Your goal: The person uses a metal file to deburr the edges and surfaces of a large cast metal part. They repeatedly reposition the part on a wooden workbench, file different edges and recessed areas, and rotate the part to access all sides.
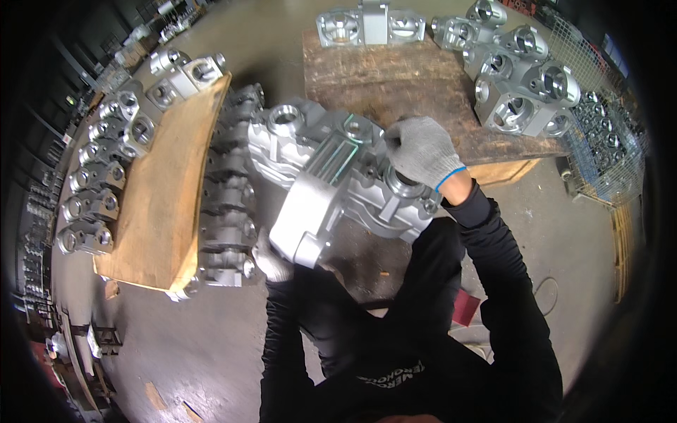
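A large silver metal casting (303, 215) with round bored openings and a ribbed block lies tilted in front of me, above my knees. My left hand (271, 262), in a pale glove, grips its near left end; most of the fingers are hidden behind the metal. Over the casting's right part is my right hand (423, 151), in a grey knit glove with a blue cuff edge. Its fingers are curled closed next to a round bore, and whatever they hold is hidden.
Left stands a wooden board (166, 183) with several castings (106, 176) along its far side and more stacked beside it. Ahead is a worn wooden table (388, 77) bearing similar castings (525, 99). A wire mesh cage (606, 148) with metal parts stands at right.
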{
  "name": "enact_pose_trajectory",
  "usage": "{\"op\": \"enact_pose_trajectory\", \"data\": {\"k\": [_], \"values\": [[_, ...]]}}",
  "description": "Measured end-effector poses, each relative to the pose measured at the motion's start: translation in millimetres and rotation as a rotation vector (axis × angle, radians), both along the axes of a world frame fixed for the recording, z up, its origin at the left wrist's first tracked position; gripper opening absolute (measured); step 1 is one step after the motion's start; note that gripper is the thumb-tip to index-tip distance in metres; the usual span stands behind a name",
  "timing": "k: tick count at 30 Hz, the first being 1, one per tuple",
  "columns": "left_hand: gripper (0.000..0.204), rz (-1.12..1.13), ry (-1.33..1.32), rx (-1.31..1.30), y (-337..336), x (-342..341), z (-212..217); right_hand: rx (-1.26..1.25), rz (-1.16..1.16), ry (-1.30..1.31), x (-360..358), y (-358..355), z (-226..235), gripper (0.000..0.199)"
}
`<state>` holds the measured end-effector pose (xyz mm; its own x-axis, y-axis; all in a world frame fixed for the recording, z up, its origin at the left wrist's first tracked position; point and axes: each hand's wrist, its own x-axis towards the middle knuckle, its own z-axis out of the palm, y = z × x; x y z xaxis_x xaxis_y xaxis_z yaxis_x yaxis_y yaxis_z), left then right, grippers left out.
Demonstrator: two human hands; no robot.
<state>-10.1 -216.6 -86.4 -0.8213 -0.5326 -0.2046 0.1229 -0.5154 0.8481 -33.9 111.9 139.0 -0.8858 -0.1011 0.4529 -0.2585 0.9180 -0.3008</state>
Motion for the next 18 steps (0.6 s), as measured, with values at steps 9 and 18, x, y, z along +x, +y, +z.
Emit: {"op": "enact_pose_trajectory", "data": {"k": [9,18], "values": [[0.023,-0.050,0.062,0.092,3.7,0.5,7.4,-0.074,-0.051,-0.098,6.7,7.6,8.7,0.015],[0.024,-0.084,0.085,0.126,3.7,2.9,8.5,-0.099,-0.067,-0.019,13.2,23.5,-21.6,0.016]]}}
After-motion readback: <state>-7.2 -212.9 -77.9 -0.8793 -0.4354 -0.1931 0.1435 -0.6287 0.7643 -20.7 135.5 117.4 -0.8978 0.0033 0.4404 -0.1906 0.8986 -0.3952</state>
